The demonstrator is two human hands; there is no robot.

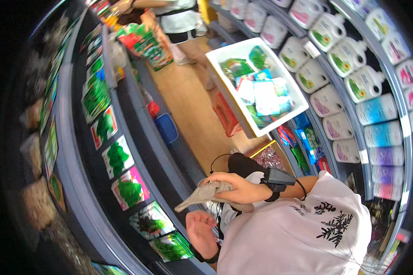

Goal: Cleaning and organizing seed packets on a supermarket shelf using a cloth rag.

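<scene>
My right hand [241, 187] grips a bunched grey-brown cloth [206, 196], one twisted end of it pointing left towards the shelf. Just below it, my left hand [202, 232] is raised with its fingers loosely bent, and nothing shows in it. Black straps circle both wrists, and a dark device sits on the right one. Left of my hands, a dark shelf [124, 220] carries a row of flat packets with green contents, among them a pink-edged packet [130, 188], a white packet [118, 156] and a green packet [172, 246].
Behind my right arm stands a white tub [282, 120] of mixed packets, with a red basket [225, 115] beside it. Shelves of white jugs [363, 84] line the right side. A blue basket [166, 129] sits low at left. Another person [179, 20] stands up the aisle.
</scene>
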